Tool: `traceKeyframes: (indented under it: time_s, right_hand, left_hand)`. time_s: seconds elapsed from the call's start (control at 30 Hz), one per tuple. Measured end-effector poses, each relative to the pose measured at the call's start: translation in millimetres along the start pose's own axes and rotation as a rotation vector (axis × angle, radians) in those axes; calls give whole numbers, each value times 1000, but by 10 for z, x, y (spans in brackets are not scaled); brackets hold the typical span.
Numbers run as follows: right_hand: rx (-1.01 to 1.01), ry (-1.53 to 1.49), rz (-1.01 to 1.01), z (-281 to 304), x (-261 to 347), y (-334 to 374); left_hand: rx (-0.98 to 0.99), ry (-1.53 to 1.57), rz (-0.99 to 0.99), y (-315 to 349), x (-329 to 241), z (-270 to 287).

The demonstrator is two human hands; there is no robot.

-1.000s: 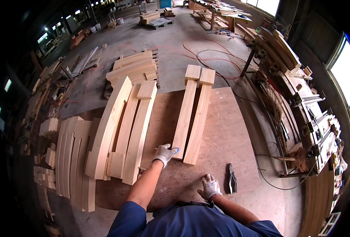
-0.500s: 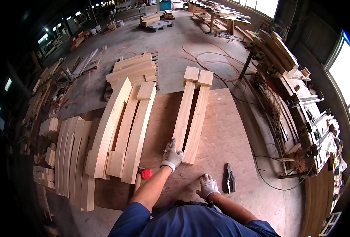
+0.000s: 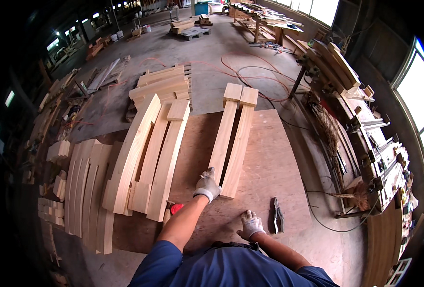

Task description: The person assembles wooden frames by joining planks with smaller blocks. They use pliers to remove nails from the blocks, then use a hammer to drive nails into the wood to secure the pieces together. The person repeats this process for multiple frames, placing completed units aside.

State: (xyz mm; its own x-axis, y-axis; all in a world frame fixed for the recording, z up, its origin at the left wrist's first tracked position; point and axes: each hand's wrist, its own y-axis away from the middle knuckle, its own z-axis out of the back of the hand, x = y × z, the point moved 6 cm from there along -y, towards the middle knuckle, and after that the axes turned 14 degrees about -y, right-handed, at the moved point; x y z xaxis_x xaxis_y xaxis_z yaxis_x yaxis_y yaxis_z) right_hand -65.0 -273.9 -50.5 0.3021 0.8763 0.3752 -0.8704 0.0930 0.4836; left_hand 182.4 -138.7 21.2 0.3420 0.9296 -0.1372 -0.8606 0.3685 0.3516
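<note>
Two long pale wooden beams (image 3: 225, 126) lie side by side on a plywood sheet (image 3: 275, 165), a narrow gap between them. A square wooden block (image 3: 233, 92) sits at each beam's far end. My left hand (image 3: 207, 184), in a whitish work glove, is closed over the near end of the left beam, its fingers pointing forward along the wood. The hand hides that end. My right hand (image 3: 250, 225), gloved too, rests on the plywood with fingers apart and holds nothing. Combination pliers (image 3: 277, 217) lie just right of it.
Left of the beams lie more thick beams (image 3: 166, 158) and a row of curved boards (image 3: 85, 186). A red object (image 3: 175, 208) is partly behind my left forearm. Ahead stand stacked timber (image 3: 161, 83) and floor hoses (image 3: 264, 79); a cluttered workbench (image 3: 365, 119) runs along the right.
My left thumb, stretched out to the right before, is now drawn in by the beam's end. My right hand and the pliers stay where they were.
</note>
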Motion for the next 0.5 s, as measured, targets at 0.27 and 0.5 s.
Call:
traceKeyframes:
  time_s: [0.27,0.5]
  right_hand:
    - [29,70,-5,56,89,15]
    - [71,90,-5,90,128,36]
  left_hand:
    - [7,78,-12,164,123,-172]
    - [-77,242,-42,292,291,-629]
